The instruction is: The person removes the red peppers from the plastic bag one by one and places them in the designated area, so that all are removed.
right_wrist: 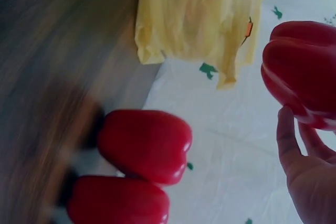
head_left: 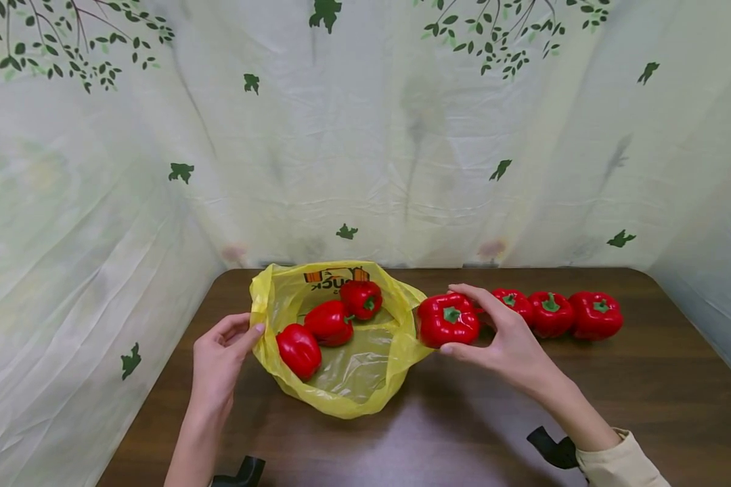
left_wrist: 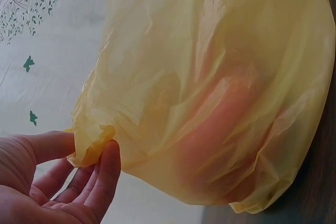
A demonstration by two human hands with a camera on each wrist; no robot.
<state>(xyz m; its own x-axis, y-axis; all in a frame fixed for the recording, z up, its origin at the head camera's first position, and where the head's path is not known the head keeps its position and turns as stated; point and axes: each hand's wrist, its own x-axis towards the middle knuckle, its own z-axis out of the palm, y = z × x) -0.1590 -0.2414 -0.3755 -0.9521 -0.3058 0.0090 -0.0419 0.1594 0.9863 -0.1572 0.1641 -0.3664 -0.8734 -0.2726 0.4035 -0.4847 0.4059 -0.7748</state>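
Note:
A yellow plastic bag (head_left: 365, 399) stands with its mouth open on the table, and three red bell peppers (head_left: 329, 323) lie inside it. My left hand (head_left: 219, 362) pinches the bag's left rim between thumb and fingers, as the left wrist view shows close up; one pepper shows dimly through the plastic (left_wrist: 157, 77). My right hand (head_left: 512, 341) holds another red bell pepper (head_left: 448, 319) by its sides, stem toward the head camera, right beside the bag's right edge. In the right wrist view this held pepper (right_wrist: 304, 74) is up off the table.
Three more bell peppers (head_left: 549, 314) sit in a row on the dark wooden table (head_left: 658, 379), right of the bag and behind the right hand. A pale leaf-printed curtain (head_left: 371, 135) hangs at the back and sides. Black wrist straps (head_left: 551, 448) show near both forearms.

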